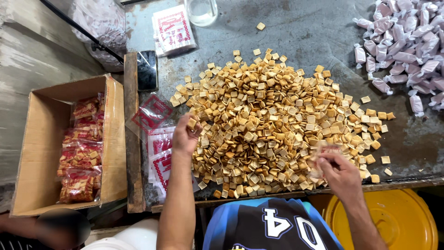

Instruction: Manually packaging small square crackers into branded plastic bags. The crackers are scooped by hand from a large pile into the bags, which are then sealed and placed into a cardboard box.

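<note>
Left of the hands, a cardboard box (46,153) is holding filled red packets (81,159). The left hand (185,134) is clenching square crackers at the edge of the cracker heap (273,125) on the bench (314,32). The right hand (337,169) is grasping a clear bag (323,153) over the heap; wrapped sweets (404,41) are lying beyond.
</note>
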